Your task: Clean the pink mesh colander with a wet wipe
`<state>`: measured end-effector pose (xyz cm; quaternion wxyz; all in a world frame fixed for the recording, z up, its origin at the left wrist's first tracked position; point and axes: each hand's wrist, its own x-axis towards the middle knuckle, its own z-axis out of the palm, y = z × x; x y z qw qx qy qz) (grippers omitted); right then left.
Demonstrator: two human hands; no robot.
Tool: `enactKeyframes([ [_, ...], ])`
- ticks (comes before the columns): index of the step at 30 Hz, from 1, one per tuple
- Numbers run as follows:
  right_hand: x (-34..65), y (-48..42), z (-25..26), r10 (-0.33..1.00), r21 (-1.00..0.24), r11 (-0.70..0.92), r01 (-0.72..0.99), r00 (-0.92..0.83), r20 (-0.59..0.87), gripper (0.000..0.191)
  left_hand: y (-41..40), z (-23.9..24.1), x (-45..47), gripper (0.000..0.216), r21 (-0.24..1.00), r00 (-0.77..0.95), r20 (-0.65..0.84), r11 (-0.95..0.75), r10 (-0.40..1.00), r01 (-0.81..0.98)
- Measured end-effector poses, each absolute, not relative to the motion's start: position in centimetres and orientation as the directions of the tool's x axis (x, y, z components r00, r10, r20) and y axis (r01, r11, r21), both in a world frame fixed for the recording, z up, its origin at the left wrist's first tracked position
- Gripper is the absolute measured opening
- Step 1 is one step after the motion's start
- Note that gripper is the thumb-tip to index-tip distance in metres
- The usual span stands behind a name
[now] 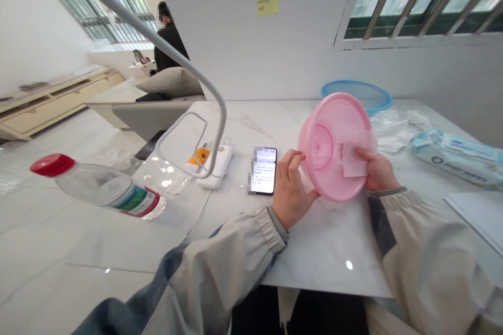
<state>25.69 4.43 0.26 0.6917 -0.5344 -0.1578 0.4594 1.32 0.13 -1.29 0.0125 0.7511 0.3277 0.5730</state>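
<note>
A pink plastic strainer basket (323, 147) is held tilted above the white marble-patterned table (243, 120), its open side facing right and toward me. My left hand (292, 188) grips its left underside, with the fingers curled behind the base. My right hand (379, 170) is at the right rim, its thumb pressing a thin white wipe (353, 159) against the inner wall. The right fingers are mostly hidden behind the basket. Just left of my left hand lies a lit phone (264, 171).
A blue basket (357, 94) stands at the back, near crumpled plastic and tissue (393, 131). At right are a wet-wipe pack (459, 157) and white paper (477, 214). Left are a red-capped bottle (113, 191), a white device (217, 167) and a grey lamp arm (188, 65). A person (168, 42) is far behind.
</note>
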Motion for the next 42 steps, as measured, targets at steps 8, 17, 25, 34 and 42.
enactKeyframes([
  [8,25.1,4.4,0.4,0.825,-0.855,0.005,-0.519,0.485,-0.289,0.025,0.1,-1.6,1.5,0.094,0.398,0.106,0.857,-0.779,0.504,0.485],
  [17,24.6,4.2,0.9,0.806,-0.838,-0.038,-0.544,0.479,-0.348,0.023,-0.1,-1.4,1.5,0.084,0.427,0.18,0.814,-0.78,0.552,0.458],
  [25,24.5,4.2,0.9,0.803,-0.832,-0.034,-0.553,0.48,-0.352,0.025,0.0,-1.5,1.5,0.081,0.422,0.194,0.818,-0.794,0.542,0.438],
  [34,24.7,4.2,0.8,0.824,-0.838,-0.061,-0.542,0.447,-0.349,0.025,-0.2,-1.5,1.6,0.088,0.406,0.206,0.827,-0.81,0.522,0.423],
  [42,24.8,4.3,0.6,0.832,-0.832,-0.08,-0.549,0.424,-0.359,0.027,-0.4,-1.4,1.6,0.085,0.381,0.218,0.828,-0.804,0.516,0.456],
])
